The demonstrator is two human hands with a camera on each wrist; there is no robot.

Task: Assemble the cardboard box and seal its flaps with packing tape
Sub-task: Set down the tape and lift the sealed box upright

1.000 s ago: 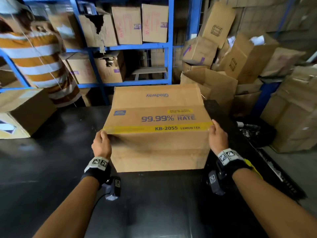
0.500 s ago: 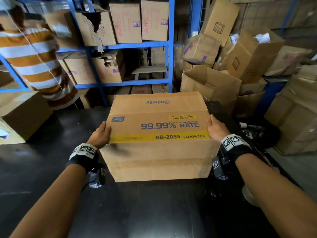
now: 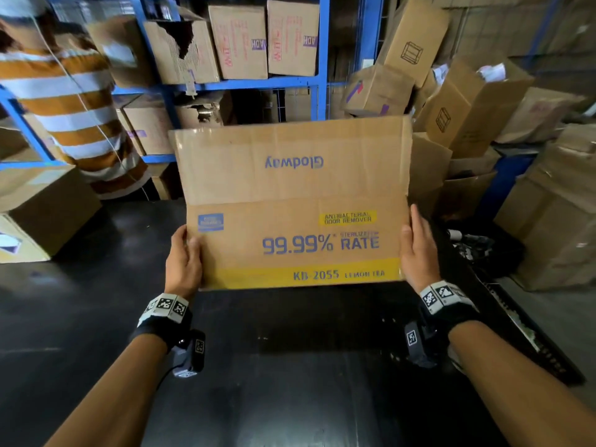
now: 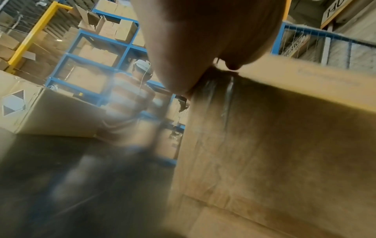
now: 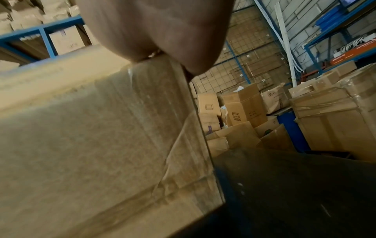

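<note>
The cardboard box (image 3: 290,195) with blue "99.99% RATE" print and a yellow strip is tilted up over the black table (image 3: 290,366), its printed face turned toward me. My left hand (image 3: 183,259) grips its left edge, thumb on the printed face and fingers hidden behind. My right hand (image 3: 417,250) grips the right edge the same way. The left wrist view has the left hand (image 4: 203,40) at the corner of the box (image 4: 284,145). In the right wrist view the right hand (image 5: 158,29) sits on the box (image 5: 91,128), whose side carries clear tape (image 5: 142,96).
A person in a striped shirt (image 3: 74,101) stands at the far left by blue shelving (image 3: 258,83) loaded with cartons. Another carton (image 3: 38,214) rests on the table's left end. A heap of open cartons (image 3: 467,101) fills the right side.
The box has tipped up from lying on the table, so its printed face now fronts me. Both hands rose with it along its side edges.
</note>
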